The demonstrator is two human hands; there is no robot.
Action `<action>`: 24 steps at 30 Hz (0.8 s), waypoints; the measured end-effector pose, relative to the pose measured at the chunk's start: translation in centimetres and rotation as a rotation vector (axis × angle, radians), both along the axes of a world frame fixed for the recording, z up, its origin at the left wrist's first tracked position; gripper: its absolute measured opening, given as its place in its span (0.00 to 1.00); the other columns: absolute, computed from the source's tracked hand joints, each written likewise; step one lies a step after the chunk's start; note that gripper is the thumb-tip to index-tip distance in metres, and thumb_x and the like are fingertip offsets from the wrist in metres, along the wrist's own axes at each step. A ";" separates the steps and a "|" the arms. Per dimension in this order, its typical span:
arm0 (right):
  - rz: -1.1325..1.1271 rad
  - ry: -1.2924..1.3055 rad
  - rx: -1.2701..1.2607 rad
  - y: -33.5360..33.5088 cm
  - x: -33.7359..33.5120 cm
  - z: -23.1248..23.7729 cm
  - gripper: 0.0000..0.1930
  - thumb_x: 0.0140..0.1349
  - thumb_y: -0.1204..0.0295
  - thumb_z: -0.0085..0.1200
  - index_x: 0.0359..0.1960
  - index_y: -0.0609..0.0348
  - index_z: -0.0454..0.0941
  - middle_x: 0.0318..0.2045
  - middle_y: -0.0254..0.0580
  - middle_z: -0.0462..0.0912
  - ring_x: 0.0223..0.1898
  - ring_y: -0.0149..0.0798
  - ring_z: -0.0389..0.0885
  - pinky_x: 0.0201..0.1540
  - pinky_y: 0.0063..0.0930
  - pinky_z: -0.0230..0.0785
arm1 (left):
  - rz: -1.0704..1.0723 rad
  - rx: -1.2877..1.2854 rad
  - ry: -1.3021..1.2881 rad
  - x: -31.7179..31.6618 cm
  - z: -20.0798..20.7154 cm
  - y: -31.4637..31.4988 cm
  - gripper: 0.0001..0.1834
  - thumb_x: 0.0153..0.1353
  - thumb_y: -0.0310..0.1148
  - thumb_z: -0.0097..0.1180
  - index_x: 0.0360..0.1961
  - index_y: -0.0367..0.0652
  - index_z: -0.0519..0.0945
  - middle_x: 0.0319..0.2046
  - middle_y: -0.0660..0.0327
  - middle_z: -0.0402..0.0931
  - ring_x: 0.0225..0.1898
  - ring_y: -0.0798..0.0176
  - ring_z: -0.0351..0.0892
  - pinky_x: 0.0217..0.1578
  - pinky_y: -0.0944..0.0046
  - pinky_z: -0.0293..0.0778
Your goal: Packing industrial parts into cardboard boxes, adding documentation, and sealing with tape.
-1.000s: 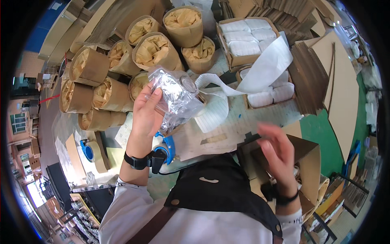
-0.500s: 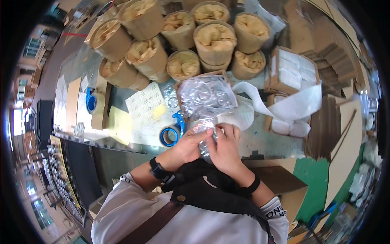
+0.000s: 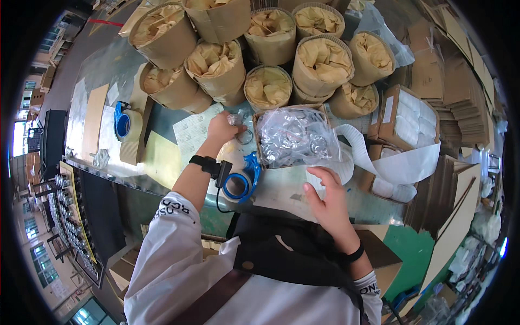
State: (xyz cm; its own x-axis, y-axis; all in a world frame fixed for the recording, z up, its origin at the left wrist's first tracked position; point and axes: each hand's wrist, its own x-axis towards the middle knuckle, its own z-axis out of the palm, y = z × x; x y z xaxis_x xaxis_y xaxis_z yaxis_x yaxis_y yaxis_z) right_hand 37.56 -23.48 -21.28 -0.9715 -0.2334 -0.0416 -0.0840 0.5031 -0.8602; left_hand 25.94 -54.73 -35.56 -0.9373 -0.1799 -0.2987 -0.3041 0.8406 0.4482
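My left hand (image 3: pixel 221 129) is closed on a small clear plastic-wrapped piece (image 3: pixel 234 119), over the far part of the table. Beside it lie more clear wrapped bits (image 3: pixel 245 135), partly covered by the hand. To the right stands a cardboard box (image 3: pixel 262 160) heaped with clear plastic bags (image 3: pixel 295 132); shiny round parts show through the film. My right hand (image 3: pixel 329 203) hovers in front of this box, fingers apart and holding nothing. Under my left forearm sits a blue tape dispenser (image 3: pixel 250 176) with a roll of tape.
Several brown cardboard tubs (image 3: pixel 219 81) stuffed with crumpled paper are stacked along the back. Boxes of white wrapped packs (image 3: pixel 414 122) stand at right, with a white foam strip (image 3: pixel 406 165) across them. A second tape dispenser (image 3: pixel 123 123) and a printed sheet (image 3: pixel 190 130) lie left.
Both hands were together on a clear wrapped piece before the box. My left hand has carried it forward and left; the right hand has let go and moved right.
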 end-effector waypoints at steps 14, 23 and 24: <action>-0.178 -0.151 -0.727 3.9 7.4 2.1 0.24 0.58 0.68 0.62 0.55 0.59 0.69 0.52 0.45 0.71 0.36 0.29 0.76 0.37 0.25 0.71 | -0.263 1.362 -0.344 8.9 17.3 10.8 0.15 0.50 0.28 0.68 0.34 0.41 0.73 0.25 0.56 0.78 0.19 0.65 0.77 0.17 0.69 0.72; -1.078 -0.503 -0.559 24.2 33.3 0.6 0.05 0.61 0.71 0.60 0.33 0.59 0.81 0.24 0.28 0.80 0.19 0.20 0.71 0.20 0.16 0.61 | -0.509 1.165 -0.938 19.4 15.8 30.6 0.18 0.59 0.34 0.63 0.46 0.40 0.71 0.33 0.55 0.78 0.28 0.65 0.80 0.27 0.69 0.77; -1.119 -0.534 -0.457 26.5 35.7 -2.5 0.05 0.61 0.71 0.60 0.33 0.59 0.81 0.23 0.29 0.80 0.18 0.21 0.70 0.20 0.17 0.61 | -0.498 1.237 -1.069 20.9 15.6 32.3 0.19 0.60 0.35 0.61 0.49 0.40 0.70 0.37 0.54 0.78 0.32 0.63 0.81 0.32 0.66 0.78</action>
State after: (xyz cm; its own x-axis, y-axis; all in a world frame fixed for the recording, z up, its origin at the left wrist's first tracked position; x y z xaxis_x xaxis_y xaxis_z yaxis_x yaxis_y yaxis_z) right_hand 73.26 3.03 -23.75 -0.5361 0.5841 -0.6095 0.5845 -0.2641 -0.7672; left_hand 46.85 -22.41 -19.98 -0.1317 0.8505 -0.5093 -0.7150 0.2744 0.6431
